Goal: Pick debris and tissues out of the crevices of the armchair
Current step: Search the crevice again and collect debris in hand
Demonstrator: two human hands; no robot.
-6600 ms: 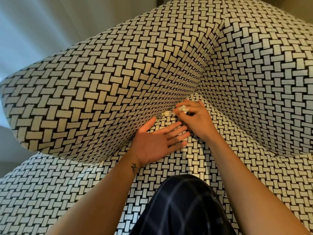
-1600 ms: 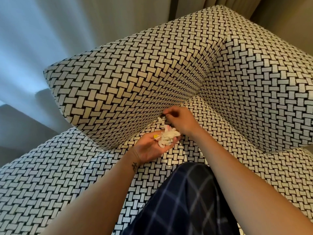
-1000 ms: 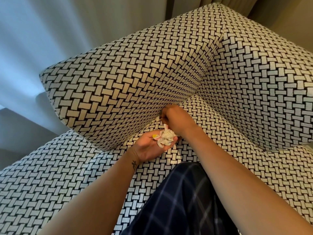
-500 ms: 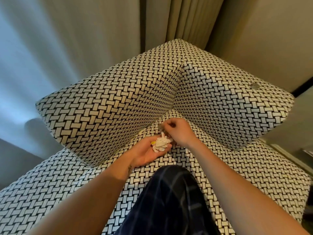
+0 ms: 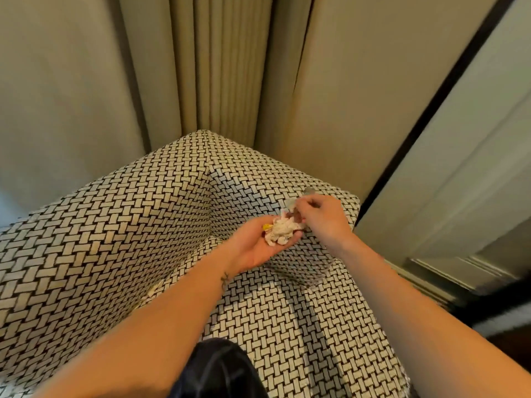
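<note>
The armchair [image 5: 120,225] is covered in black-and-white woven-pattern fabric and fills the lower part of the view. My left hand [image 5: 253,245] is palm up over the right armrest, cupping a wad of crumpled white tissues [image 5: 283,232] with a small yellow scrap [image 5: 266,226] beside it. My right hand [image 5: 321,218] is just right of the wad, fingers pinched on a small greyish clear wrapper [image 5: 290,203]. Another pale scrap [image 5: 153,288] sticks out of the crevice between the left armrest and the seat.
Beige curtains [image 5: 224,67] hang behind the chair's back corner. A pale wall panel with a dark frame strip [image 5: 425,116] runs down the right side. My knee in dark checked fabric [image 5: 218,372] rests on the seat cushion at the bottom.
The view has tilted up and back from the chair. Both hands lifted from the seat crevice and moved right, over the right armrest; the right hand now pinches a small wrapper by the tissue wad.
</note>
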